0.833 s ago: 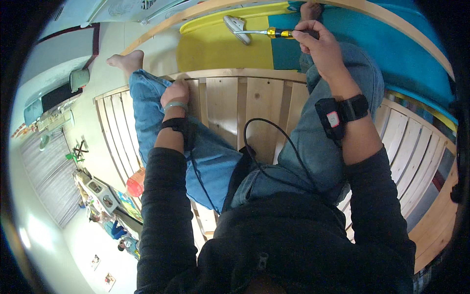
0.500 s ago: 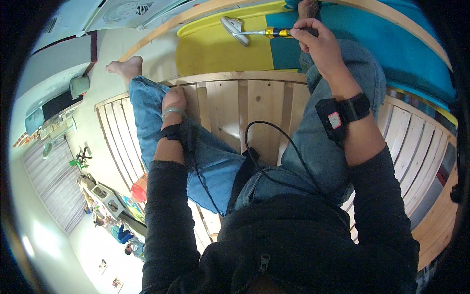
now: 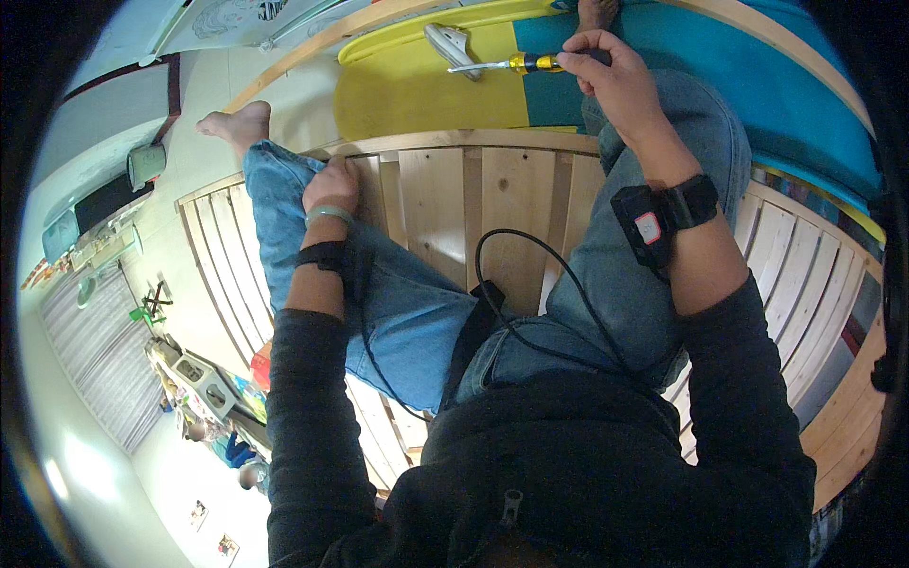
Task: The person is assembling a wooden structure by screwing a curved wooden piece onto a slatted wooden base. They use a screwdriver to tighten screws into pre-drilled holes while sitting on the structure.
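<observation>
My right hand [image 3: 615, 85] is closed around the handle of a screwdriver [image 3: 530, 63], black and yellow, at the upper right. Its metal shaft points left, the tip appearing just below a white shoe [image 3: 452, 47] on the yellow mat. Resting by my left knee, beside the edge of the slatted wooden bench, my left hand [image 3: 333, 186] has its fingers curled in. Whatever they may hold is hidden. A pale green bangle [image 3: 329, 212] circles that wrist. Each forearm wears a black strap, the right one carrying a small black device [image 3: 646, 227].
I sit on the wooden bench [image 3: 516, 189]. A black cable [image 3: 559, 248] loops over my lap. Beyond the front rail lie a yellow mat [image 3: 417, 95] and a blue-green one [image 3: 757, 109]. A person in blue [image 3: 232, 450] is far off at the lower left, near shelves and clutter.
My left hand and forearm have shifted slightly left. The right hand has moved a little, still gripping the screwdriver, whose tip now sits slightly lower and farther left.
</observation>
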### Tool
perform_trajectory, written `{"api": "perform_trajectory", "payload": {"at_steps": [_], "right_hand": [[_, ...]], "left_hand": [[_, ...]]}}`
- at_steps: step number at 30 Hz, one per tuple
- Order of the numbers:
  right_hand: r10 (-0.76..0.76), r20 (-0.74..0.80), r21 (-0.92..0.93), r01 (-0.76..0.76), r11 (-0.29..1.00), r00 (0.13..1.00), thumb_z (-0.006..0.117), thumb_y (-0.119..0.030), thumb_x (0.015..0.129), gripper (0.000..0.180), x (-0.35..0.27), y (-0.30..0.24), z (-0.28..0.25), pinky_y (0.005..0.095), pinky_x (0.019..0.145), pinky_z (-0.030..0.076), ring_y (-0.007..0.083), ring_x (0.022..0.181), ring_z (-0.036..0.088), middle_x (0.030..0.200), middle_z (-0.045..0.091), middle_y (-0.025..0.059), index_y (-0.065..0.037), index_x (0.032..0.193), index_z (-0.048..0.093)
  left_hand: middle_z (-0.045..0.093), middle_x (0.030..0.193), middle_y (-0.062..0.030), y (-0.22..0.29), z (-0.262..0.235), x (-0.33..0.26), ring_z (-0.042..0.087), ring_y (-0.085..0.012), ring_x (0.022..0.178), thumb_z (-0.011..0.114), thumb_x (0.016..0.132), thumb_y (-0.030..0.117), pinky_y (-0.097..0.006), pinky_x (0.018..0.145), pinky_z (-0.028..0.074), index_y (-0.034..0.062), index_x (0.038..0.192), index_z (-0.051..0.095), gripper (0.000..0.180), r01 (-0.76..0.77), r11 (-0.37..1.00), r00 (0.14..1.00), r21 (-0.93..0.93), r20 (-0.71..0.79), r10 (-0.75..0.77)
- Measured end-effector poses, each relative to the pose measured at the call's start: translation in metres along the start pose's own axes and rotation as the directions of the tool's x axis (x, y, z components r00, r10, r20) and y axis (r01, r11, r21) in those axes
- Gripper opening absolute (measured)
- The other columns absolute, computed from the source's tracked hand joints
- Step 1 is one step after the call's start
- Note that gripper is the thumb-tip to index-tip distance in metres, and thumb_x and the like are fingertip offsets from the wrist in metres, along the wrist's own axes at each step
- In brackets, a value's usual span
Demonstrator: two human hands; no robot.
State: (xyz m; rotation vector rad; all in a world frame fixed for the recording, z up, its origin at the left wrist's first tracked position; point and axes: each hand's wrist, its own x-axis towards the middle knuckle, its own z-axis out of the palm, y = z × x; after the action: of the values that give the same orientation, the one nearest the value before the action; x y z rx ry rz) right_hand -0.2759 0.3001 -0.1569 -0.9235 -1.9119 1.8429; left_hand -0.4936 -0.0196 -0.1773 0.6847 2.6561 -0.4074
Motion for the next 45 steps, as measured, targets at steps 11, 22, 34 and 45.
{"api": "perform_trajectory", "payload": {"at_steps": [11,22,34,45], "right_hand": [[0.145,0.018,0.247,-0.145,0.958,0.989,0.064,-0.033,0.088,0.026,-0.001,-0.007,-0.002,0.0158,0.049,0.035,0.0028,0.056,0.045,0.069,0.054,-0.0024,-0.008,0.097,0.062],[0.223,-0.095,0.107,-0.213,0.971,0.970,0.064,-0.035,0.087,0.028,-0.004,-0.003,-0.002,0.0197,0.045,0.035,0.0062,0.050,0.045,0.067,0.055,0.0009,-0.008,0.092,0.059],[0.499,0.157,0.365,-0.519,0.773,0.852,0.056,-0.034,0.093,0.028,-0.030,-0.020,-0.012,0.0281,0.058,0.045,0.0089,0.061,0.052,0.077,0.060,0.0005,-0.012,0.110,0.053],[0.419,0.676,-0.011,-0.561,0.828,0.606,0.049,-0.005,0.082,0.049,-0.014,-0.116,0.189,0.0334,0.074,0.048,0.0174,0.078,0.055,0.093,0.060,0.0075,-0.006,0.131,0.044]], "left_hand": [[0.025,0.052,0.0049,-0.070,-0.081,-0.067,0.020,-0.0076,0.046,0.043,0.094,0.028,-0.023,0.043,0.019,0.0156,0.071,0.037,0.026,0.236,-0.526,0.937,-0.817,0.049,0.345],[0.035,0.064,0.0037,-0.148,-0.031,-0.239,0.029,-0.0068,0.052,0.040,0.098,0.032,-0.021,0.044,0.022,0.0145,0.075,0.041,0.030,0.040,-0.718,0.993,-0.695,0.110,-0.052],[0.059,0.078,-0.0044,-0.151,0.321,-0.444,0.056,-0.0183,0.067,0.047,0.092,0.034,-0.032,0.056,0.044,0.0121,0.083,0.063,0.029,0.668,-0.533,-0.249,-0.520,0.518,-0.818],[0.062,0.092,-0.0060,-0.134,0.285,-0.422,0.059,-0.0170,0.080,0.047,0.090,0.032,-0.029,0.066,0.045,0.0111,0.088,0.064,0.027,0.929,-0.368,-0.271,0.025,0.722,-0.636]]}}
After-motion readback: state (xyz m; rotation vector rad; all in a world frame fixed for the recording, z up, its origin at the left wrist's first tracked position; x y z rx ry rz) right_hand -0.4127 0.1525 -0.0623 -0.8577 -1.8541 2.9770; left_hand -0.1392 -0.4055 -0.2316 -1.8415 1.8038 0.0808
